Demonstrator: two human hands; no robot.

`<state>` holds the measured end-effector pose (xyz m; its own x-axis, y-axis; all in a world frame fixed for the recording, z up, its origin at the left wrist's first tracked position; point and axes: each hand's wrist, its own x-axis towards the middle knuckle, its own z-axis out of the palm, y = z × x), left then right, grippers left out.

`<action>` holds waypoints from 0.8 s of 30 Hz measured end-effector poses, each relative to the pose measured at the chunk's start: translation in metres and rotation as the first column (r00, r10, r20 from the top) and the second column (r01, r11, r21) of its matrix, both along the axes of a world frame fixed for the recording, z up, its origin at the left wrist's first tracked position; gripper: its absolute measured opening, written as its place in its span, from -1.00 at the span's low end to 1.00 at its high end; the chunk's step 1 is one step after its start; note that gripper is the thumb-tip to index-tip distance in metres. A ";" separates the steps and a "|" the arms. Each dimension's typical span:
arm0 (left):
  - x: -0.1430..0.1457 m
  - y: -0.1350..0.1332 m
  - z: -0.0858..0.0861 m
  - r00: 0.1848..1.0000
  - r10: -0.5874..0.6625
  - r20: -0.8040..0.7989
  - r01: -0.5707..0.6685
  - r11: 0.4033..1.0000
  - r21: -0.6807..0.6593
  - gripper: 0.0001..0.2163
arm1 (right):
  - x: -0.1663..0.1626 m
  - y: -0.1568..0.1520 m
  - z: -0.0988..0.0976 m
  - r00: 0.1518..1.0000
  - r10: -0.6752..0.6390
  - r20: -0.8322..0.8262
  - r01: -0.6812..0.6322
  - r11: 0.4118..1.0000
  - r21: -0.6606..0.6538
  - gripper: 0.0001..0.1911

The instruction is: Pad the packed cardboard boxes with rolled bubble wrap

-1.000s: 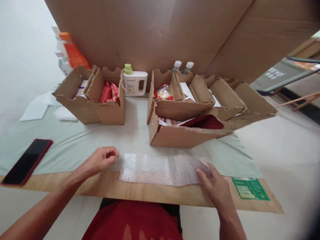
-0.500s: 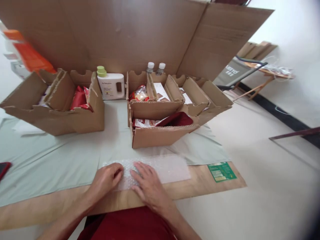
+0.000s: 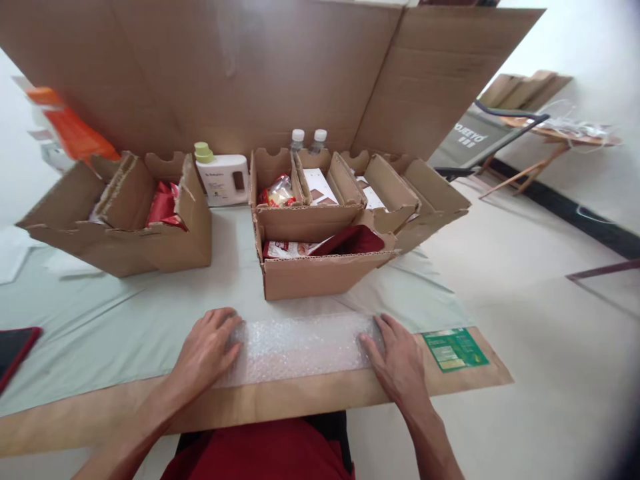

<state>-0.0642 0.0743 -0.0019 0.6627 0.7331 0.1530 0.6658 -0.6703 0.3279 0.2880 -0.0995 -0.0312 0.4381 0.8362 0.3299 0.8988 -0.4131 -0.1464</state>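
A strip of clear bubble wrap (image 3: 305,347) lies flat along the front of the table, partly over bare wood. At its left end rests my left hand (image 3: 207,350), fingers a little bent and the thumb apart from them. My right hand (image 3: 397,357) touches the right end, thumb and fingers spread over the wrap. Both hands look open, pressing on the ends rather than gripping them. Just beyond the wrap stands a cardboard bin (image 3: 325,277) holding dark red and white packets (image 3: 350,241).
Further cardboard bins (image 3: 165,250) stand at the left, one with a red packet (image 3: 164,205). A white detergent bottle (image 3: 225,180) and two clear bottles (image 3: 319,141) stand behind. A green printed sheet (image 3: 456,350) lies front right. A dark red-edged object (image 3: 17,353) sits far left.
My right hand has moved right, from the middle of the bubble wrap to its right end. My left hand has shifted slightly up and left, its closed fingers now loosened.
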 end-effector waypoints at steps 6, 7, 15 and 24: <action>-0.001 -0.005 -0.004 0.997 0.021 -0.074 -0.016 0.997 0.077 -0.73 | -0.008 0.004 -0.013 0.996 -0.024 0.081 0.017 0.997 0.078 -0.49; 0.002 -0.008 -0.002 0.998 0.026 -0.051 -0.020 0.993 0.115 -0.70 | -0.009 0.003 -0.011 0.994 -0.045 0.103 0.035 0.994 0.099 -0.49; 0.054 -0.050 -0.014 0.937 -0.347 -0.036 0.347 0.916 0.201 -0.55 | -0.098 0.039 0.003 0.919 0.390 0.059 -0.394 0.910 0.125 -0.59; -0.058 -0.028 -0.027 0.996 0.014 -0.087 0.016 0.943 0.333 -0.58 | -0.005 -0.027 -0.010 0.989 0.078 0.124 -0.094 0.987 0.127 -0.53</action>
